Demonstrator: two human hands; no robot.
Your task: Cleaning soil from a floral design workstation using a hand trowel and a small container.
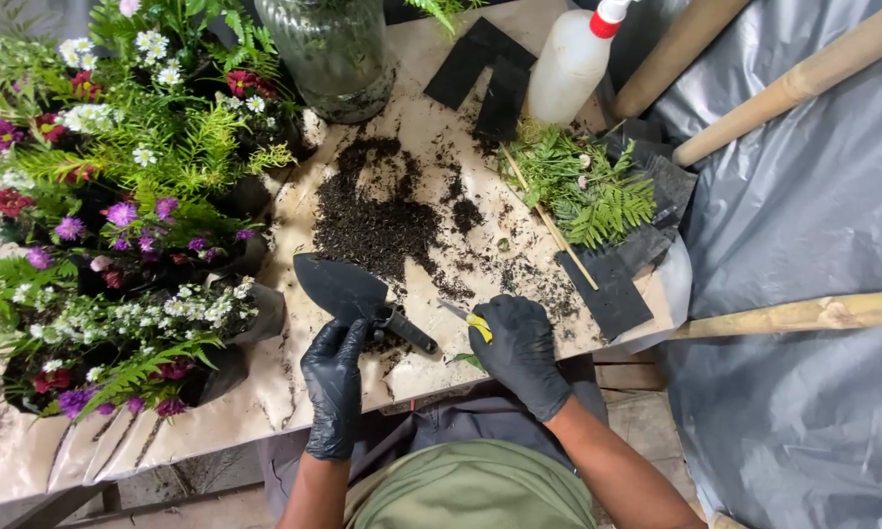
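Both my hands wear black gloves at the table's near edge. My left hand [335, 384] rests with its fingertips against the black trowel [348, 291], which lies flat with its handle pointing right. My right hand [522, 351] is closed around a small yellow-handled cutter [472, 321] whose blade points left. A small green leaf piece [467, 360] lies under that hand. Dark loose soil [377, 220] is spread over the middle of the table.
Pots of purple, red and white flowers with ferns [118, 206] crowd the left. A glass vase [331, 54] and a white spray bottle [570, 61] stand at the back. Cut fern sprigs [590, 191] on black plastic pieces lie right. Bamboo poles [803, 313] cross grey sheeting.
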